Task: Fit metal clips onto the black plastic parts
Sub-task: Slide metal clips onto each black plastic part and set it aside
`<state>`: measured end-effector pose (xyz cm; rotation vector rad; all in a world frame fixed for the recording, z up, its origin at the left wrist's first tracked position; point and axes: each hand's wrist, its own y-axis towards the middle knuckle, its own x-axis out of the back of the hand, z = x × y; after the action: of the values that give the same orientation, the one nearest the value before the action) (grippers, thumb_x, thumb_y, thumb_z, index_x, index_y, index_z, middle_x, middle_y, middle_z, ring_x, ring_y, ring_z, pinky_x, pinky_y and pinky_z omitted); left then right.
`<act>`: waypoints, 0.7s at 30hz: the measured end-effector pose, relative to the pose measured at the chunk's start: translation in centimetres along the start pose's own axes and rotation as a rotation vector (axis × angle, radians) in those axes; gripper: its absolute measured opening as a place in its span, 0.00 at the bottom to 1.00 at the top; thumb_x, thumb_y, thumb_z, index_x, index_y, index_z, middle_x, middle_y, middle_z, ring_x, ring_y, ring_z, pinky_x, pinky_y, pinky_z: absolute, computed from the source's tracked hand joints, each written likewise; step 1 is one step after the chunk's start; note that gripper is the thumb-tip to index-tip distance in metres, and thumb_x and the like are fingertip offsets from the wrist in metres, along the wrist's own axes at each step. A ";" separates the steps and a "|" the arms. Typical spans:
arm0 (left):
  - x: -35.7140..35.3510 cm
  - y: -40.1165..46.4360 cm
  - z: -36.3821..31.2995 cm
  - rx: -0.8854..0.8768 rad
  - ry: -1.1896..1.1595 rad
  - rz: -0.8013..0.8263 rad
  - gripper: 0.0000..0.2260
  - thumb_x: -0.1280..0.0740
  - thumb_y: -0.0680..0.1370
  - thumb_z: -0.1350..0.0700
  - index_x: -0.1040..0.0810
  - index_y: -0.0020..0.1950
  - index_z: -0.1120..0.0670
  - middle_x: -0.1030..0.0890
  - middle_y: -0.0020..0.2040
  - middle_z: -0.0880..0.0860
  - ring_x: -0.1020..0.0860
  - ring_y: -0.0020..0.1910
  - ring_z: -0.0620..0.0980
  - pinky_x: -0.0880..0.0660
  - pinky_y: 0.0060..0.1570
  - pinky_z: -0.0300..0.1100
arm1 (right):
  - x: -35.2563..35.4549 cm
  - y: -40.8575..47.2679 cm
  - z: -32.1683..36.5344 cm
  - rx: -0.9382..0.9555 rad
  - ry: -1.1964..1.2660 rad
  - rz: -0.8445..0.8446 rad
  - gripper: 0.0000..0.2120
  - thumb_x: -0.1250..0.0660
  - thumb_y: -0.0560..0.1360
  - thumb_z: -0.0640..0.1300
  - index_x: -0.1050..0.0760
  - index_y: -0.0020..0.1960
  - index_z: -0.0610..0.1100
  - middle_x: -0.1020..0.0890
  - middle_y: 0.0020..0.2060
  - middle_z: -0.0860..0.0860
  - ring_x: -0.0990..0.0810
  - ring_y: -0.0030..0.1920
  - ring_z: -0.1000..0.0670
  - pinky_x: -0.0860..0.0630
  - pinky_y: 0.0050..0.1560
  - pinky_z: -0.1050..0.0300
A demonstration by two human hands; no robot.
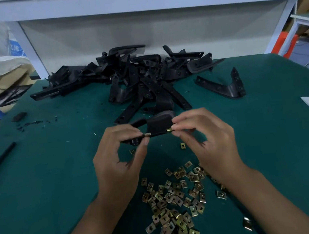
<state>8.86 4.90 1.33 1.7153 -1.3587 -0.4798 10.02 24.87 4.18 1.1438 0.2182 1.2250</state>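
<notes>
Centrally, above the green mat (42,185), the left hand (116,159) pinches a black plastic part (155,125) beside one fitted clip (147,134); the right hand (207,141) pinches a second clip (169,130) on its edge (loose metal clips (176,206) lie below, unfitted parts (136,76) heaped behind).

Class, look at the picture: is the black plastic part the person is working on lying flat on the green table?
No: both the left hand and the right hand hold the black plastic part up above the green table.

Both hands (200,140) and forearms are bare, with no sleeves, gloves or, seemingly, jewellery in view.
</notes>
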 end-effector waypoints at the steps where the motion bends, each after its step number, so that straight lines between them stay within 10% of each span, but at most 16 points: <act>1: 0.1 0.1 -0.5 0.020 -0.008 0.000 0.05 0.30 0.78 0.57 0.24 0.53 0.53 0.21 0.50 0.47 0.20 0.52 0.46 0.24 0.52 0.41 | 0.8 0.4 0.6 -0.001 0.000 0.027 0.04 0.25 0.75 0.35 0.16 0.50 0.40 0.16 0.49 0.48 0.18 0.52 0.55 0.24 0.52 0.63; 8: -0.3 2.9 -8.8 0.042 -0.123 0.109 0.13 0.29 0.75 0.41 0.26 0.58 0.33 0.21 0.53 0.31 0.23 0.44 0.29 0.31 0.45 0.20 | 10.2 -0.4 7.9 -0.304 0.157 -0.145 0.06 0.27 0.75 0.56 0.18 0.50 0.57 0.15 0.44 0.50 0.18 0.44 0.48 0.21 0.47 0.58; 21: -14.3 -5.1 -26.7 0.234 -0.688 0.667 0.10 0.26 0.69 0.42 0.21 0.47 0.42 0.17 0.43 0.35 0.19 0.44 0.35 0.29 0.42 0.25 | 30.0 -14.7 15.3 -0.717 -0.206 -0.530 0.04 0.29 0.70 0.53 0.18 0.40 0.53 0.20 0.32 0.56 0.26 0.32 0.59 0.30 0.34 0.67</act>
<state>26.95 28.58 8.75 1.1756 -2.4398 -0.5529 41.35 42.23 12.55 0.5212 -0.0773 0.6164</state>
